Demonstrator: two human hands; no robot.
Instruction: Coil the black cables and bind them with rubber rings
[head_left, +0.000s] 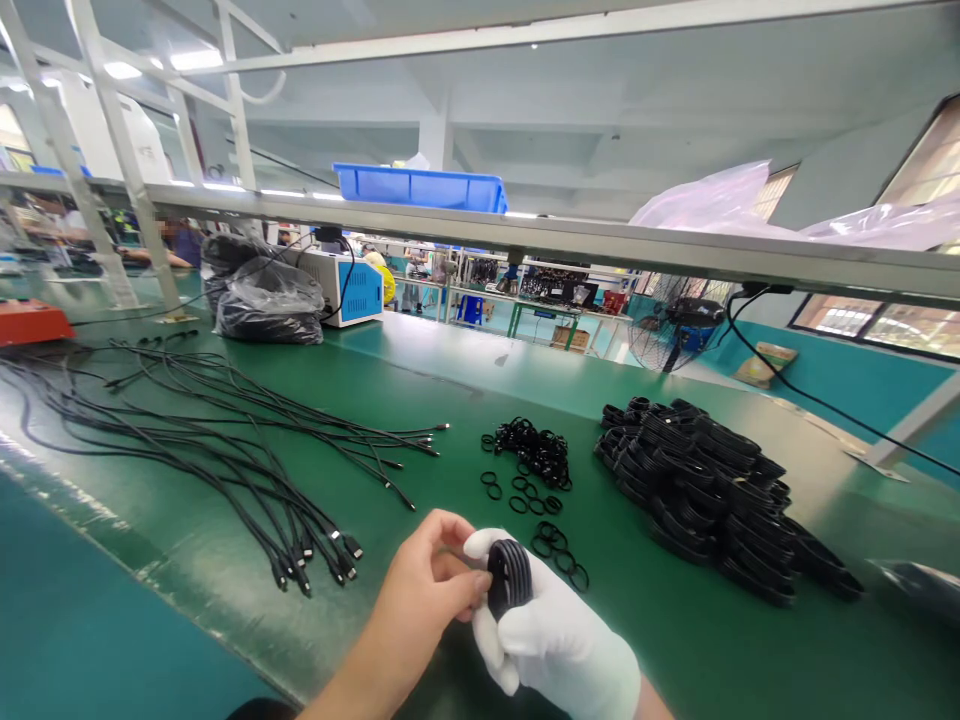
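A coiled black cable (511,574) is gripped in my right hand (559,630), which wears a white glove. My bare left hand (431,580) is closed, its thumb and fingers pinched at the left side of the same coil. The fingertips hide what part of the cable they grip. Just beyond the hands lie several loose black rings (553,540), with a heap of more rings (532,450) farther back. Long uncoiled black cables (247,450) are spread over the left of the green table (450,390), their plugs pointing toward me.
A large pile of coiled cables (697,480) sits on the right. At the back left are black plastic bags (262,295) and a white-and-blue machine (352,288). A shelf (570,235) crosses above, carrying a blue bin (420,188). A fan (667,325) stands behind.
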